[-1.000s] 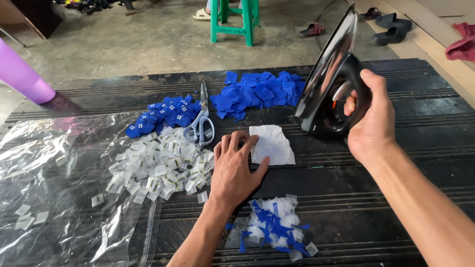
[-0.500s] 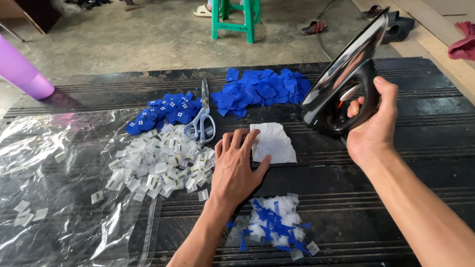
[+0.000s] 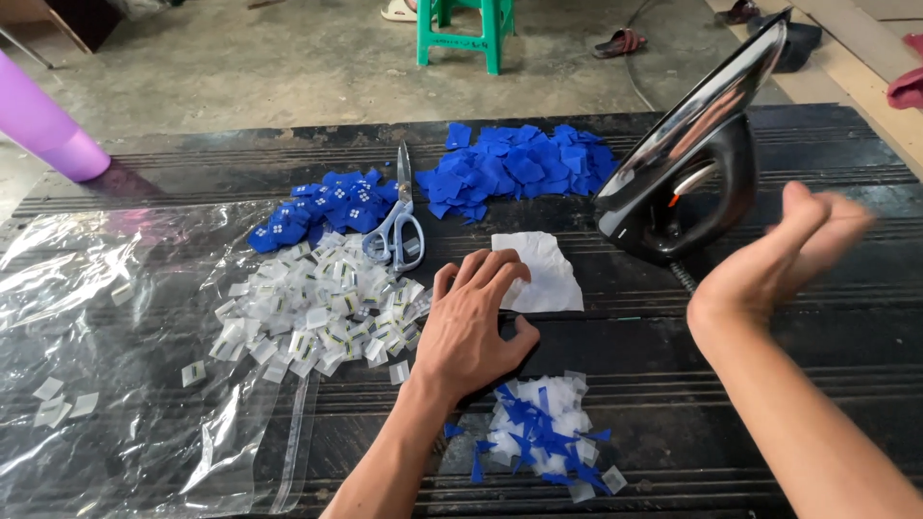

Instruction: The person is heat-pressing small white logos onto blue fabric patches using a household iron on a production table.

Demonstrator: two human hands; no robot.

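Left hand (image 3: 471, 332) flat, palm down, fingers spread, holding nothing; fingertips pin left edge of white cloth piece (image 3: 543, 274) on black table (image 3: 846, 365). Right hand (image 3: 784, 264) open, empty, blurred, just right of black iron (image 3: 687, 163) standing on heel, not touching it. Scissors (image 3: 399, 226) just beyond left hand's fingers, lying across white tag pile (image 3: 312, 317) and blue patch pile (image 3: 332, 207). Bigger blue scrap heap (image 3: 524, 173) behind cloth. Blue-white scrap heap (image 3: 543, 437) beside left wrist. Clear plastic bag (image 3: 115, 384) far left, purple cylinder (image 3: 48, 130) at corner
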